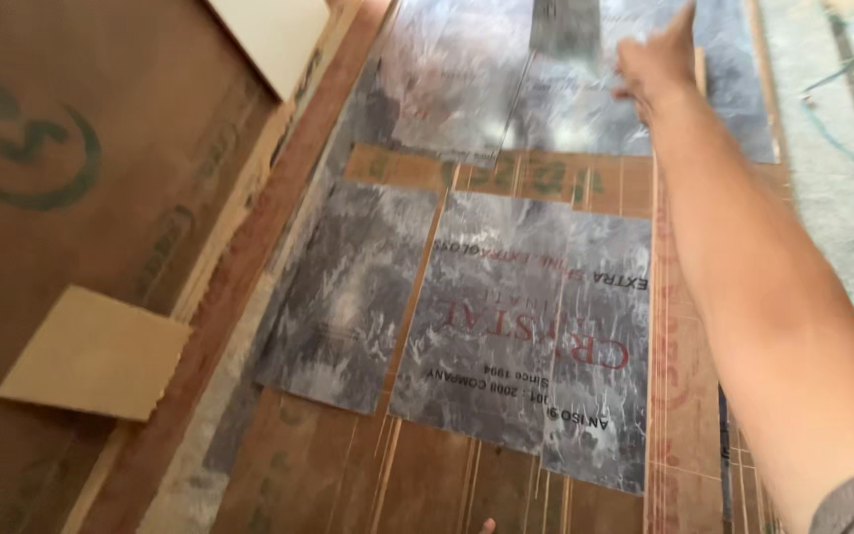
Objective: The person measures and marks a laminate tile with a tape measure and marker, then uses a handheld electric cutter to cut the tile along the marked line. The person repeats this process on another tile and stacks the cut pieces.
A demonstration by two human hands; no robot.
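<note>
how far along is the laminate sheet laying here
Looks partway. Done: three grey marbled sheets lie side by side on the brown board, more sheets beyond them. In hand: the right hand reaches onto the far sheet; whether it grips is unclear. Left: a bare strip between the rows, bare board nearest the camera.

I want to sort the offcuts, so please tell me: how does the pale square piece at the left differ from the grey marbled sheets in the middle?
The pale square piece is plain beige and matte; the grey marbled sheets are veined, glossy and printed. The piece looks much smaller and lies alone on the brown board; the sheets lie side by side. Both lie flat. The right hand reaches toward farther sheets.
</note>
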